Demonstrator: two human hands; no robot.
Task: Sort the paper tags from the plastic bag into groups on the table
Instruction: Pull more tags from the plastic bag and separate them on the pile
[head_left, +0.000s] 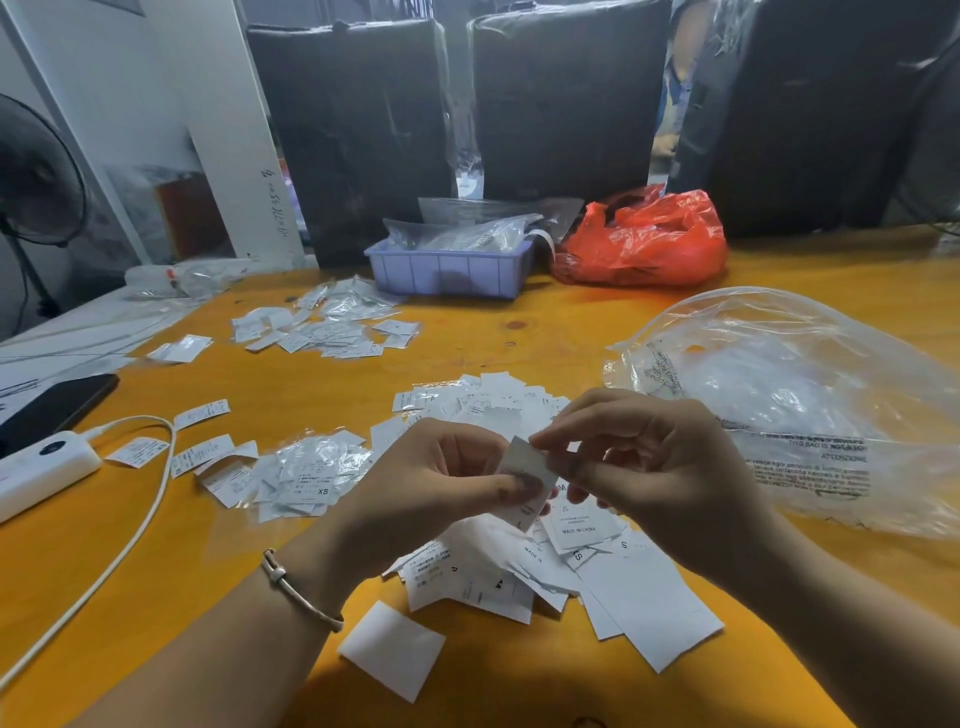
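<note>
A small stack of white paper tags (525, 470) is held above the table between both hands. My left hand (431, 483) grips the stack from below with thumb on top. My right hand (644, 457) pinches its upper edge with fingertips. Beneath the hands lies a big loose heap of white tags (597, 566). A group of tags in small clear sleeves (306, 475) lies to the left. Another group (322, 325) sits farther back. The large clear plastic bag (789, 405) lies crumpled at the right.
The orange table (467, 691) holds a blue tray (452, 270) of bagged items and a red plastic bag (644, 241) at the back. A white power bank (41, 467) with cable and a dark phone (57, 405) lie at the left. Black wrapped bundles (561, 98) stand behind.
</note>
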